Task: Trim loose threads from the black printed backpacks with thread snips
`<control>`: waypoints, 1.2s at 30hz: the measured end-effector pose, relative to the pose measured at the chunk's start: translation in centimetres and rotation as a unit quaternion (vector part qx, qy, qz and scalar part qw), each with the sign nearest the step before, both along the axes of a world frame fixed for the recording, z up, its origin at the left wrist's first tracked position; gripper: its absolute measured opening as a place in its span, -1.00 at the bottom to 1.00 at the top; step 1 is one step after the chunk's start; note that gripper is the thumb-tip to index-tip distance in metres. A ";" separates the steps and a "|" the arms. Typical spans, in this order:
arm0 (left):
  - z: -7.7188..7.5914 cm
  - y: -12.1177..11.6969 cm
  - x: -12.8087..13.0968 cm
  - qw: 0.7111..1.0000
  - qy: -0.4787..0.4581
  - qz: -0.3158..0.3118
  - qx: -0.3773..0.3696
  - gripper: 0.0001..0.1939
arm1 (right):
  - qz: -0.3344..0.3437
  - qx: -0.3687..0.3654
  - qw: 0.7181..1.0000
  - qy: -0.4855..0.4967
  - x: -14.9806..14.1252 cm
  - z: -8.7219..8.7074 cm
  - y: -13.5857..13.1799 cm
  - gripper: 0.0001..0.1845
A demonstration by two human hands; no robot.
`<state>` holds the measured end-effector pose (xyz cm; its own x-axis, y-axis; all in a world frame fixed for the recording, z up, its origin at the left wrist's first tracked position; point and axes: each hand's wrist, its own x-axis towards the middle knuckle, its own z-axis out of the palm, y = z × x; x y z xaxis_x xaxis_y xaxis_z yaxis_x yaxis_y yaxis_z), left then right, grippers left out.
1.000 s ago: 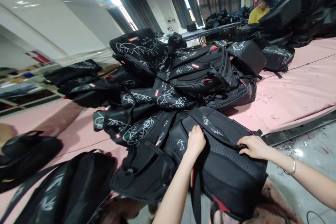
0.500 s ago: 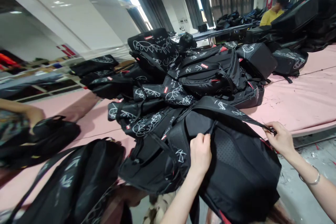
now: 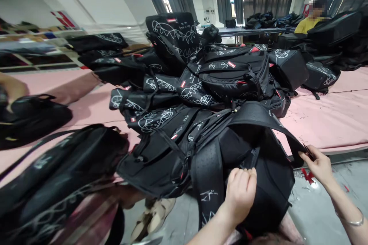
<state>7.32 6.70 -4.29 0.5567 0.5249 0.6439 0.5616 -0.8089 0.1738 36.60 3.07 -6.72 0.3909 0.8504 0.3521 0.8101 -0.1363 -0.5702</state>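
A black backpack point(image 3: 273, 176) leans at the table's near edge with its back side toward me. My left hand point(image 3: 241, 191) is closed in a fist on a dark fold or strip of it, at the middle of the back panel; the exact part is hidden by the fingers. My right hand point(image 3: 317, 164) pinches the end of a wide shoulder strap point(image 3: 258, 116), which arches up and over to the right. A small dark pointed thing shows at those fingertips, too unclear to name. The other shoulder strap point(image 3: 208, 183), with white scribble print, hangs left of my left hand.
Black backpacks with white scribbles point(image 3: 232, 71) are heaped on the pink table point(image 3: 324, 122). Another backpack point(image 3: 66, 176) lies near left, beside a person's arm point(image 3: 8, 88). A person in yellow point(image 3: 306, 25) is at the back right. Sandals point(image 3: 153, 216) show on the floor below.
My left hand has moved right and down on the backpack. The shoulder strap in my right hand is now turned, showing a plain side and standing in a higher arch. The view has shifted slightly.
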 end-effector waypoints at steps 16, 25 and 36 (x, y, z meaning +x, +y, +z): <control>-0.4 1.7 0.4 0.995 0.046 -0.068 0.061 -0.85 | 0.040 -0.057 0.997 0.021 0.1 -1.4 -2.5 -0.66; -0.1 3.2 0.0 0.996 0.013 0.088 0.000 -0.71 | 0.281 -0.131 0.950 -0.026 -3.0 0.1 -4.4 -0.83; 6.7 8.8 -6.0 0.972 -0.197 -0.011 -0.131 -0.86 | 0.266 0.048 0.956 0.117 -2.3 5.3 -4.6 -0.84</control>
<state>1.28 15.45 2.38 0.3077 0.6902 0.6550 0.3922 -0.7192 0.5736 34.35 -1.55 -1.41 -0.0097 0.9187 0.3948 0.5985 0.3216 -0.7337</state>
